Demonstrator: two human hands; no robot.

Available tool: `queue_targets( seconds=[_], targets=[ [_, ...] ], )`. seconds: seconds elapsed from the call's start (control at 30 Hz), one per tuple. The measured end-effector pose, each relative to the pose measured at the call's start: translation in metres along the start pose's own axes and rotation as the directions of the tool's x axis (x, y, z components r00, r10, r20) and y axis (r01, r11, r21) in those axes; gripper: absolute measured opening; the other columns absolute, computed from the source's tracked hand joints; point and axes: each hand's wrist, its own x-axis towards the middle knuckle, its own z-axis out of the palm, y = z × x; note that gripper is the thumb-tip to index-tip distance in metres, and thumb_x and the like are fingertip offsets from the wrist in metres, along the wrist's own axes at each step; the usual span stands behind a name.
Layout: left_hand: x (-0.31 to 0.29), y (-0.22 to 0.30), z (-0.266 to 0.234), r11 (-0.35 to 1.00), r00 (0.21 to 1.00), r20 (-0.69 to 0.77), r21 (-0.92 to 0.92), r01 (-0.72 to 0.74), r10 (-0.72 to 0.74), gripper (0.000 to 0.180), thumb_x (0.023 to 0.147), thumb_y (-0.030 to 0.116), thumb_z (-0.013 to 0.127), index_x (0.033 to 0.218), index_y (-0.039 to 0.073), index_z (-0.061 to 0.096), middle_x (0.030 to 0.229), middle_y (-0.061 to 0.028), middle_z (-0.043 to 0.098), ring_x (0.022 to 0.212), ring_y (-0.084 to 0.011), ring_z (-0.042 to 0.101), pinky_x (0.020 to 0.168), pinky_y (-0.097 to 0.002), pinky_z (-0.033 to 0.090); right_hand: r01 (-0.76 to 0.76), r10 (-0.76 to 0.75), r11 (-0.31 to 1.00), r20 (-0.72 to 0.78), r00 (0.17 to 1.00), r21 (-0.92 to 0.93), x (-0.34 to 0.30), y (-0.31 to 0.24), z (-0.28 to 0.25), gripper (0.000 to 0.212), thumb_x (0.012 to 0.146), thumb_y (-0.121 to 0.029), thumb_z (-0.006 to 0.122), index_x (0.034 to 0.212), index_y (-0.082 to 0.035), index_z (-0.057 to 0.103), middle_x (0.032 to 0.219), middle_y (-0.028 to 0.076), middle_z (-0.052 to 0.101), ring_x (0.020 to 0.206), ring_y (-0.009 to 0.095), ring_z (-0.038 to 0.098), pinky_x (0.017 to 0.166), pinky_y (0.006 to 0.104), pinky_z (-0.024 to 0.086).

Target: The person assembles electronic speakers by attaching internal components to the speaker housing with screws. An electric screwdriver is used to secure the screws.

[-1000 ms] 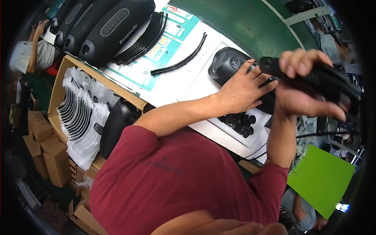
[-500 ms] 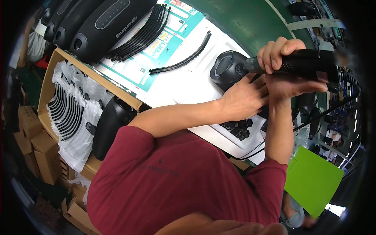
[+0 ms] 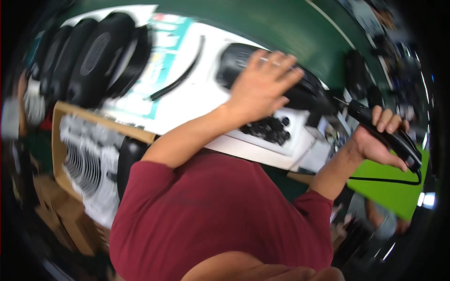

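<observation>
Head view: at one o'clock a black, rounded plastic casing [image 3: 304,92] is lying on the white worktop [image 3: 208,83], the left hand [image 3: 265,84] apparently resting spread upon it. At three o'clock the right hand [image 3: 379,136] is gripping a black cylindrical power screwdriver [image 3: 404,149]. Work is probably standing partway: a curved black strip [image 3: 189,70] is lying apart at eleven o'clock, loose round black parts [image 3: 274,132] are sitting in a white tray [image 3: 299,122]; completed fastenings aren't showing clearly.

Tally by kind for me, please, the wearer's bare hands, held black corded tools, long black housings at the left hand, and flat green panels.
Bare left hand and bare right hand: 2
Black corded cylindrical tool: 1
Long rounded black housing: 1
Flat green panel: 1
Total: 5
</observation>
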Motion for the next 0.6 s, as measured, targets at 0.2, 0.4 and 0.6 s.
queue_targets(
  seconds=[0.2, 0.4, 0.6],
  targets=[
    [0.004, 0.001, 0.002, 0.991, 1.0, -0.011, 0.13, 0.014, -0.012, 0.075, 0.08, 0.031, 0.086, 0.149, 0.018, 0.061, 0.154, -0.0119, 0.056, 0.141, -0.0342, 0.052, 0.12, -0.0535, 0.034, -0.167, 0.094, 0.957, -0.293, 0.952, -0.236, -0.091, -0.029, -0.112, 0.11, 0.073, -0.104, 0.049, 0.119, -0.005, 0.065, 0.082, 0.006, 0.059, 0.069, 0.018, 0.053, 0.066, 0.0352, 0.042],
    [0.007, 0.005, 0.009, 0.985, 0.999, 0.032, 0.17, 0.0, -0.005, 0.074, 0.082, 0.029, 0.085, 0.151, 0.015, 0.06, 0.157, -0.0113, 0.054, 0.144, -0.0357, 0.05, 0.121, -0.053, 0.034, -0.336, 0.188, 0.875, -0.393, 0.9, -0.349, -0.122, -0.006, -0.145, 0.102, 0.08, -0.099, 0.047, 0.114, -0.004, 0.063, 0.077, 0.007, 0.058, 0.066, 0.019, 0.053, 0.062, 0.0357, 0.046],
    [0.007, 0.003, 0.008, 0.98, 1.0, 0.012, 0.2, -0.001, -0.001, 0.075, 0.082, 0.033, 0.084, 0.15, 0.016, 0.06, 0.156, -0.011, 0.054, 0.142, -0.0346, 0.05, 0.12, -0.0539, 0.034, -0.412, 0.354, 0.906, -0.359, 0.864, -0.097, -0.125, -0.01, -0.14, 0.107, 0.077, -0.104, 0.04, 0.113, -0.006, 0.065, 0.071, 0.005, 0.055, 0.061, 0.019, 0.052, 0.059, 0.0352, 0.044]
  ],
)
